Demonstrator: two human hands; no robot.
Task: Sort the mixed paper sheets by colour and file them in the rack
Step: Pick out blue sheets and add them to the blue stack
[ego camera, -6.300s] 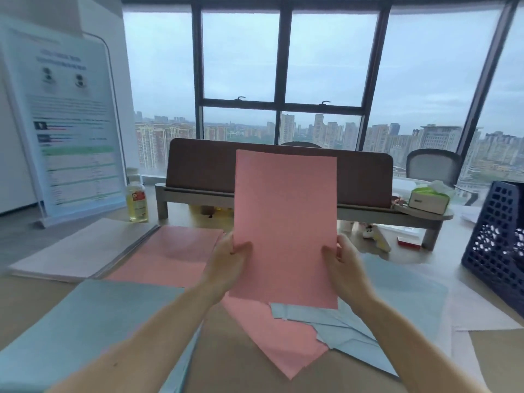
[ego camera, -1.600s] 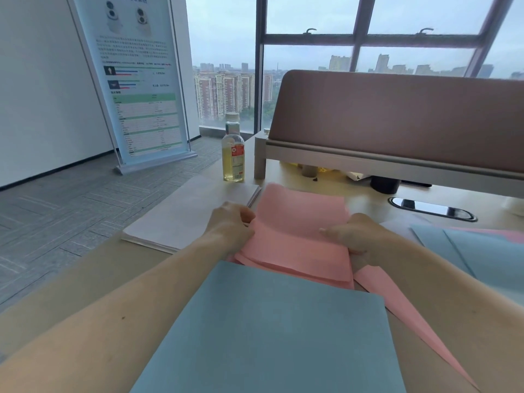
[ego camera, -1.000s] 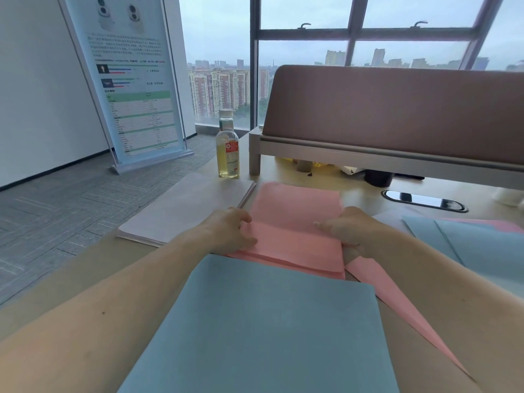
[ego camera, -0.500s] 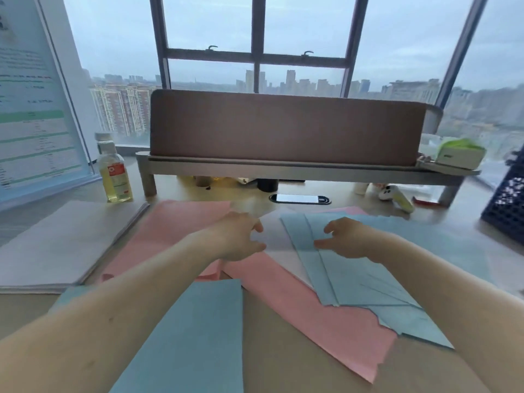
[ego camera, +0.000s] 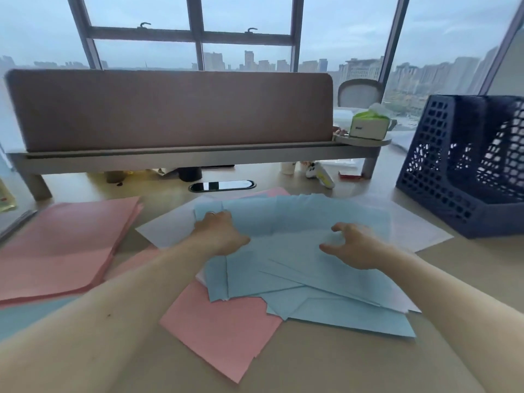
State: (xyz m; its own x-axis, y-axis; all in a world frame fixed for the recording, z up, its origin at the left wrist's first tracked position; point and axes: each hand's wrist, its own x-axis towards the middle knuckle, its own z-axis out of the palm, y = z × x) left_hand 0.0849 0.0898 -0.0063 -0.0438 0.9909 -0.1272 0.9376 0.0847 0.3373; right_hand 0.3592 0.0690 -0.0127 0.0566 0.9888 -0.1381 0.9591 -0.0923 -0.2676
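Note:
A loose spread of several blue sheets (ego camera: 306, 268) lies mid-desk over pink sheets (ego camera: 224, 330) and white sheets (ego camera: 167, 228). My left hand (ego camera: 218, 232) rests on the spread's far left corner, fingers curled onto the top blue sheet's edge. My right hand (ego camera: 354, 245) hovers just over the blue sheets, fingers apart and bent, holding nothing. A squared stack of pink sheets (ego camera: 62, 248) lies at the left. A blue stack's corner (ego camera: 17, 316) shows at the lower left. The dark blue mesh file rack (ego camera: 465, 165) stands at the right.
A brown divider screen on a grey shelf (ego camera: 170, 114) crosses the back of the desk. A green tissue box (ego camera: 368, 126) sits on its right end. A cable slot (ego camera: 222, 185) and small items lie under the shelf. A white stack's edge (ego camera: 14, 222) is at far left.
The view has turned right, from the pink stack to the mixed pile. Both hands left the pink stack and moved onto the blue sheets; the left now touches the far corner.

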